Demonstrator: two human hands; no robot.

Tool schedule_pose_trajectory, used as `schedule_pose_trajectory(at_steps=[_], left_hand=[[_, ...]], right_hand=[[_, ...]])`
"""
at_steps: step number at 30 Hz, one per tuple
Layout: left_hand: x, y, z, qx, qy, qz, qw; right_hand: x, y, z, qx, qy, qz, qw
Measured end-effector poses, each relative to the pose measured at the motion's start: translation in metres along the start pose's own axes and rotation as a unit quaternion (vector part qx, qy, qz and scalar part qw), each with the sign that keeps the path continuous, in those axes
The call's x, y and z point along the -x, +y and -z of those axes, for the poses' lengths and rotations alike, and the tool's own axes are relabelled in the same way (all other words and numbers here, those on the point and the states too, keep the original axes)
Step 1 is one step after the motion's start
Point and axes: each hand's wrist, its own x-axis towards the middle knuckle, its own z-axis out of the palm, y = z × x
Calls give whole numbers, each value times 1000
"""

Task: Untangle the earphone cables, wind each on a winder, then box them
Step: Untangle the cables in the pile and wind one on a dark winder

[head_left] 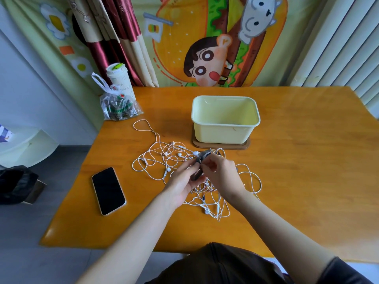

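Bare forearms (131,232), dark short-sleeved top (221,265)

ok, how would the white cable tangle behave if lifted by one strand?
Likely floppy: the cable tangle lies in slack loops across the table. Probably light, being thin. Strands cross repeatedly, so pulling one would likely drag the rest.

One camera is sitting on the person's head. It is looking forward and down at the wooden table (297,181) from close above its near edge, taking in the cartoon cloth (205,48) behind it.
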Motion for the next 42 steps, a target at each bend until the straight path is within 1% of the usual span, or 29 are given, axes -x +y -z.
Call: schedule_pose_trajectory(at_steps=[3,6,10,12,17,20,21,23,26,31,35,38,40,42], left_hand=[[1,1,-2,-2,2,10,1000],[1,0,-3,-34,30,28,999],[-1,0,-2,25,56,42,997],[-1,-1,-1,21,56,41,997],[-2,-2,8,-36,68,30,997],[-4,-6,14,-166,92,13,982],[-5,-7,14,-191,94,10,977],[-5,-9,13,-200,83,12,976],[-2,-8,12,-179,55,20,982],[3,-2,10,-162,13,48,986],[5,1,4,-104,-2,62,993],[8,3,2,-71,-7,80,994],[9,2,3,-94,-7,86,992],[7,1,6,-181,7,57,982]], right_hand=[[2,0,0,0,7,-2,1000],[3,-1,-2,7,6,15,1000],[5,1,-8,12,-5,40,999],[6,2,-9,17,-11,47,999],[6,4,0,36,-7,60,998],[4,6,8,51,-5,84,995],[3,6,10,50,-1,88,995],[1,6,12,48,9,95,994],[-1,9,13,60,24,107,992],[-8,15,18,69,58,88,992],[-10,15,17,28,77,47,995],[-9,14,13,-10,77,4,997],[-9,11,12,-21,77,-2,997],[-8,8,12,-15,74,7,997]])
